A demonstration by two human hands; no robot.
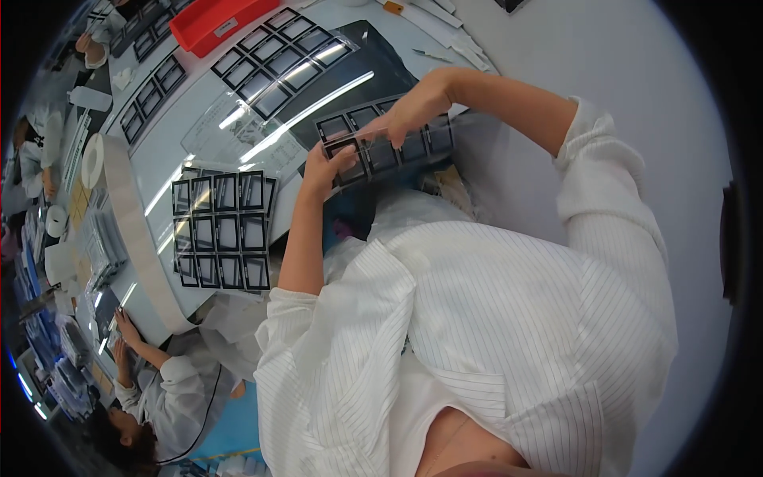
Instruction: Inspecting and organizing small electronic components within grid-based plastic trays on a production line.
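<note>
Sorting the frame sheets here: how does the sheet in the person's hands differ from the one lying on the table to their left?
The held sheet is gripped by the left hand and right hand, lifted and tilted; the table sheet lies flat, untouched. The held sheet is partly hidden by fingers; the table sheet shows fully. Both are grids of black rectangular frames.

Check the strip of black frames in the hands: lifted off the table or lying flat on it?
Lifted. The left hand and right hand grip the frame strip by its edges, tilted above the table.
</note>
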